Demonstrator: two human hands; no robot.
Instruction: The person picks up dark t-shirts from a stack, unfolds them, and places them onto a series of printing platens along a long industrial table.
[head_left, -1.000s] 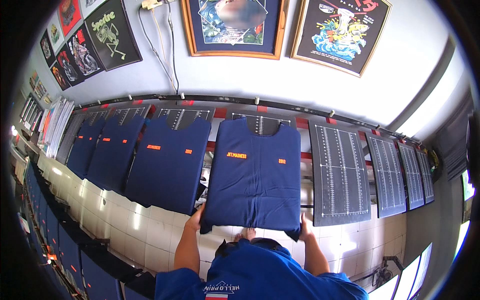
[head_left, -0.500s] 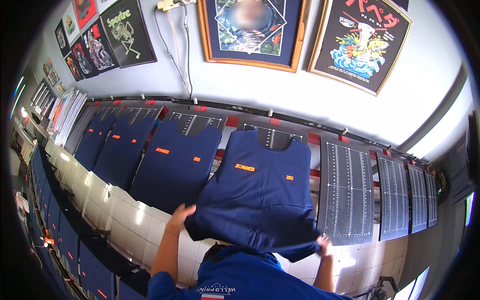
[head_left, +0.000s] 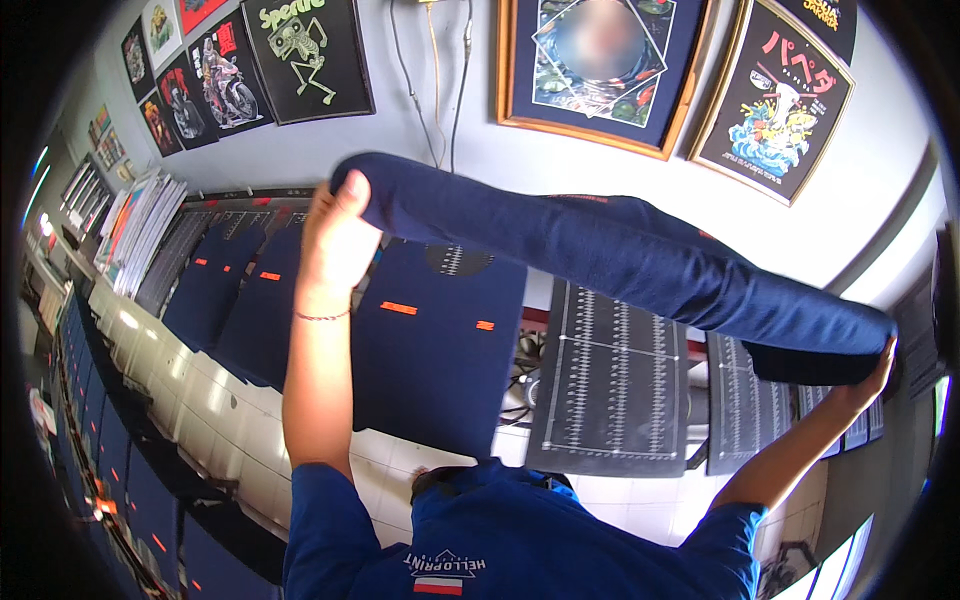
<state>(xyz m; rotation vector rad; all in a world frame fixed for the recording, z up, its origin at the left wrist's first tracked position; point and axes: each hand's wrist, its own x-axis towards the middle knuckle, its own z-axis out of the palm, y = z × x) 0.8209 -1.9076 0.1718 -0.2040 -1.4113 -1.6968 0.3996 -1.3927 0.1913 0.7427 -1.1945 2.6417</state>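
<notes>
A navy blue T-shirt (head_left: 600, 250) is stretched between my two hands, lifted off the boards and slanting down to the right. My left hand (head_left: 335, 240) grips its upper left end with the thumb on top. At the far right end my right hand (head_left: 878, 375) holds the other side, its fingers partly hidden by the cloth. Below the raised cloth lies a bare dark printing board (head_left: 615, 390) with white ruled scales. Just left of it, another navy T-shirt (head_left: 440, 350) lies flat on its board with small orange prints.
More navy shirts (head_left: 210, 290) lie on boards further left, near a stack of frames (head_left: 145, 225). Bare ruled boards (head_left: 745, 410) continue right. A second row of navy shirts (head_left: 140, 490) runs along the left. Framed pictures (head_left: 600, 70) hang on the wall ahead.
Both hands have risen, pulling the T-shirt up off its board, which now shows bare. The right hand has also swung outward to the right. My view has shifted left.
</notes>
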